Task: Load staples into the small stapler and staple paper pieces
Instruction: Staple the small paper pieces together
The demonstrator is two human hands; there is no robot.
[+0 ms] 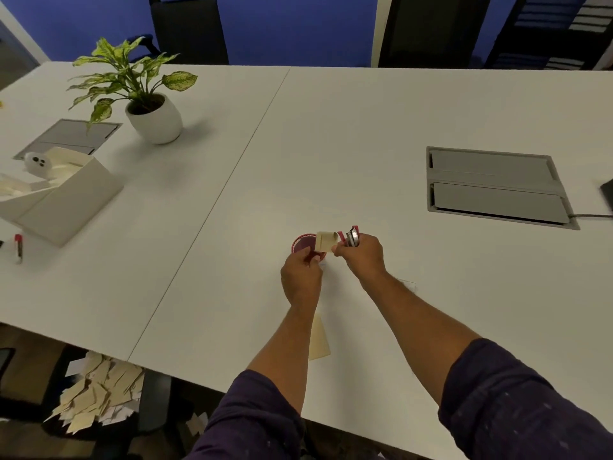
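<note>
My right hand (363, 257) is closed around the small red and silver stapler (352, 236), whose top pokes up above my fingers. A small folded cream paper piece (326, 242) sticks out to the left of that hand, pinched at its corner by my fingertips. My left hand (301, 277) grips the near rim of a small round red container (303, 244) just left of the paper. Whether the container rests on the table I cannot tell. A larger cream paper sheet (321, 340) lies flat on the white table (232, 260), partly hidden under my left forearm.
A potted plant (154, 117) and an open white box (63, 194) stand at the far left, with a red-capped marker (18, 249) near the left edge. A grey cable hatch (494, 187) is set into the table at the right. Torn paper scraps (99, 400) fill a bin below the table's near edge.
</note>
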